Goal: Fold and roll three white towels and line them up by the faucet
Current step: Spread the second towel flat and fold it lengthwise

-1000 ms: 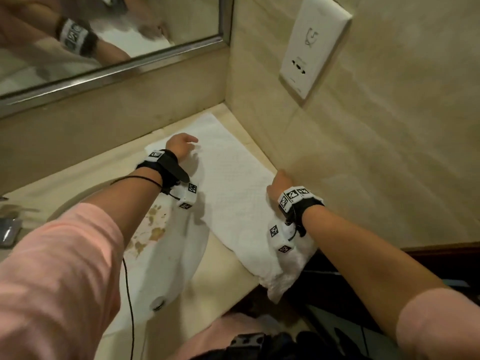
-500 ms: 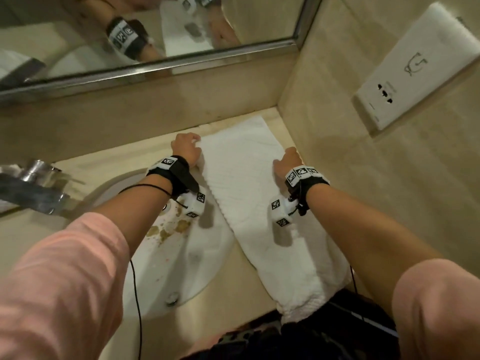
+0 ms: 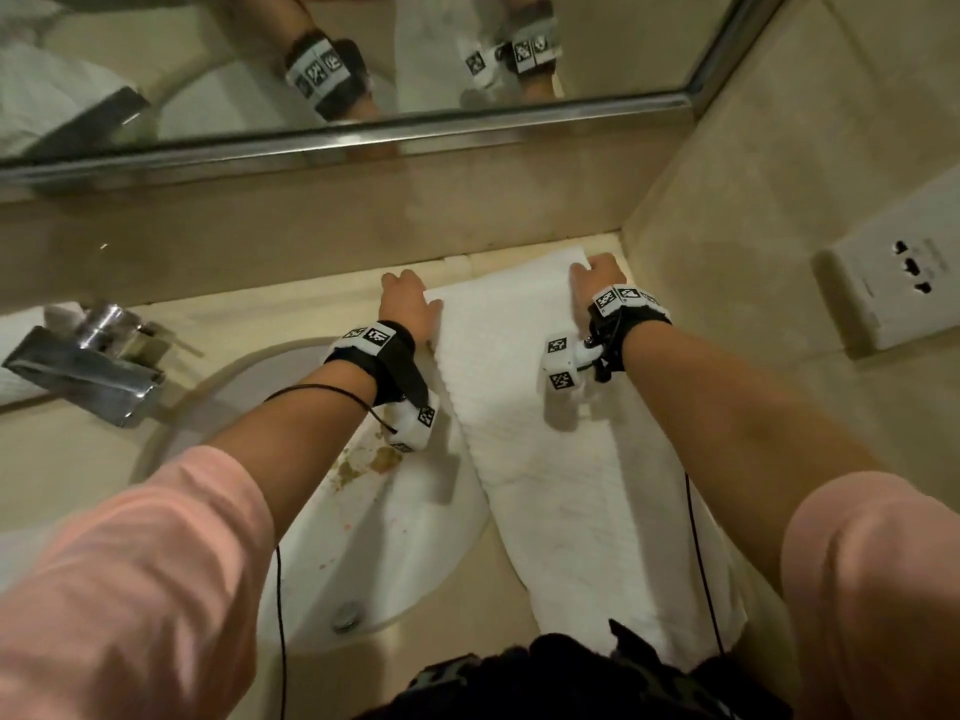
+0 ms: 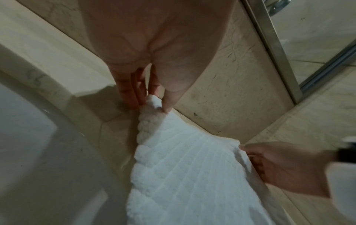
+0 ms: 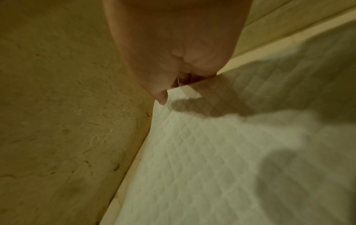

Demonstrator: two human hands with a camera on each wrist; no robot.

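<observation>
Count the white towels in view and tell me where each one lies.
1: the white towel lies flat on the counter right of the sink, far corners pinched by both hands. Others may be out of view.

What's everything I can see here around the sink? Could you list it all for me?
towel: one, white, folded into a long strip on the counter right of the basin, its near end over the counter edge
faucet: one, chrome, behind the basin at far left
basin: one, white with brownish stains, sunk into the counter
counter: one, beige stone
mirror: one, metal-framed, on the back wall
wall socket: one, white, on the right wall
sleeves: two, pink
wrist bands: two, black with white marker tags
left hand: pinches the towel's far left corner
right hand: grips the towel's far right corner
</observation>
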